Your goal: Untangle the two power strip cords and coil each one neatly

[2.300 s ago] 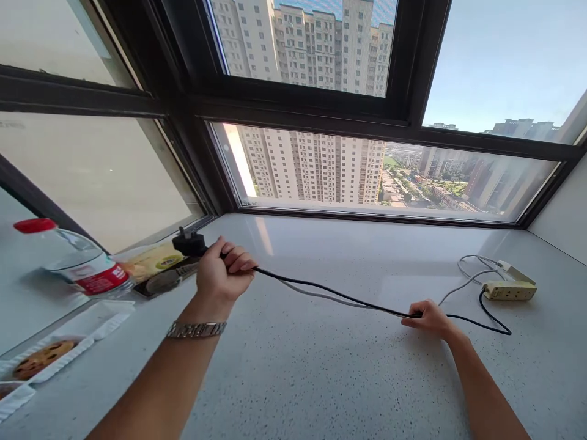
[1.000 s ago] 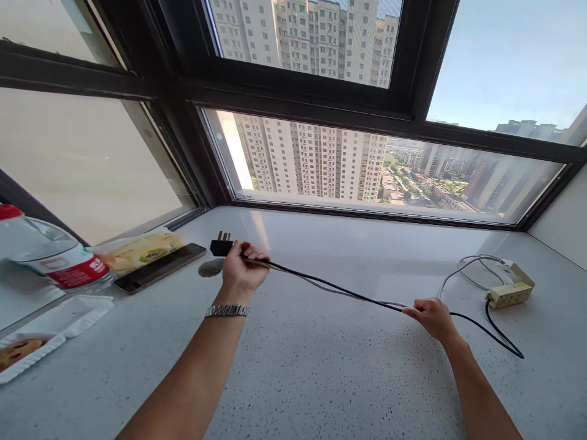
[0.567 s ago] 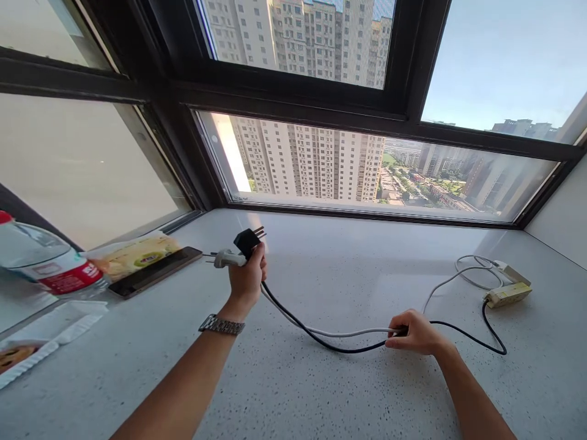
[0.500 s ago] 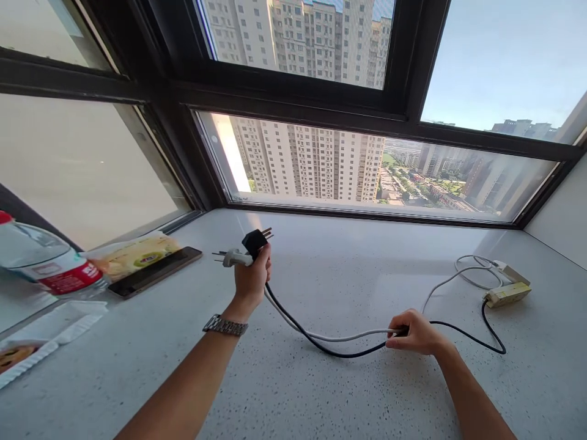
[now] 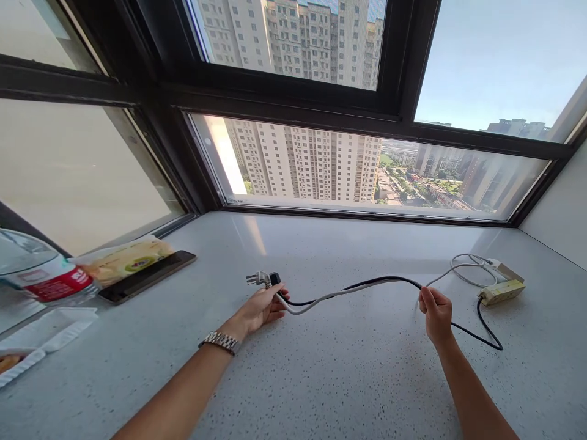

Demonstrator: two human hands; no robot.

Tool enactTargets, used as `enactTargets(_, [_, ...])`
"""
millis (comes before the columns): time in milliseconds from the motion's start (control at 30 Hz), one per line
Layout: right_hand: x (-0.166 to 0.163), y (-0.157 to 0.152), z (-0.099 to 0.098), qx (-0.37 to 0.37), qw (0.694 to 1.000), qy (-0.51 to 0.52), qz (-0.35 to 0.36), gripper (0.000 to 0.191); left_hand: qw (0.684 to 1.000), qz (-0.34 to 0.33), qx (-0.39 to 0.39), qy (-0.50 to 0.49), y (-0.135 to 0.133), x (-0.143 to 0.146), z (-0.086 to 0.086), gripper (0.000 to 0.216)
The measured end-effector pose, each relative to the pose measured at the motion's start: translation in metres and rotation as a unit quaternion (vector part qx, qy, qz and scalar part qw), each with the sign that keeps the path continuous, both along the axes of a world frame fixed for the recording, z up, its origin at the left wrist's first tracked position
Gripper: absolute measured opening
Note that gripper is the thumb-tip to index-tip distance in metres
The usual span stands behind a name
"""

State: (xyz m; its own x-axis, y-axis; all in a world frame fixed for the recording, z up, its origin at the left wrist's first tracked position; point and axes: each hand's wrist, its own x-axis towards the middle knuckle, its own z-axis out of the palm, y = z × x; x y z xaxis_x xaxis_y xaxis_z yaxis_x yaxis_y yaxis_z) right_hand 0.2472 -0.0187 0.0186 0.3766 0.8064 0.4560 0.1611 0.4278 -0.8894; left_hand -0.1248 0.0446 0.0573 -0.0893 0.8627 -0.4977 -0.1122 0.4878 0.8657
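My left hand point(image 5: 261, 307) rests low on the speckled white counter point(image 5: 321, 379), fingers loosely curled around the ends of two cables, a black cable point(image 5: 385, 280) and a white cable point(image 5: 339, 293). A grey plug point(image 5: 257, 278) and a black plug point(image 5: 274, 278) stick out past my fingers. My right hand point(image 5: 435, 311) pinches both cables farther right, lifting them into an arch. The cables run on to a beige power strip point(image 5: 501, 289).
At the left lie a dark phone point(image 5: 147, 276), a yellow snack packet point(image 5: 123, 265), a water bottle with a red label point(image 5: 39, 278) and a white tray with a cookie point(image 5: 18, 353). Black window frames border the far edge; a white wall point(image 5: 559, 208) stands at the right.
My left hand came down from a raised position to the counter with both plugs. My right hand moved up and right, so the cables now arch upward instead of sagging.
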Motion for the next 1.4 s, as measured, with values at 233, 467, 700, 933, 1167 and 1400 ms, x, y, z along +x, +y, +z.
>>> enactTargets(233, [-0.009,-0.007,0.002,0.047,0.999,-0.028,-0.003,0.044,0.893,-0.301,0.125,0.312,-0.039,-0.001,0.035,0.057])
enactTargets(467, [-0.013,-0.012,-0.005,0.114,0.988,-0.089,0.048,0.048,0.707,-0.372,0.460,0.387,-0.049,0.106,0.075,0.100])
enactTargets(700, [-0.007,-0.013,0.012,0.151,0.967,-0.088,-0.183,0.025,0.832,-0.520,0.194,0.025,-0.037,0.159,0.051,0.049])
enactTargets(933, [-0.105,-0.033,0.012,0.012,0.976,0.067,0.207,0.044,0.890,-0.269,0.203,-0.306,-0.044,0.196,0.097,0.049])
enactTargets(1167, [-0.075,-0.062,0.034,-0.234,0.851,0.050,0.467,0.052,0.909,-0.261,0.170,-0.276,-0.026,0.144,0.127,0.045])
enactTargets(1400, [0.009,-0.072,0.093,-0.189,0.850,-0.467,0.154,0.040,0.927,-0.318,0.098,-0.171,-0.051,0.116,0.087,0.037])
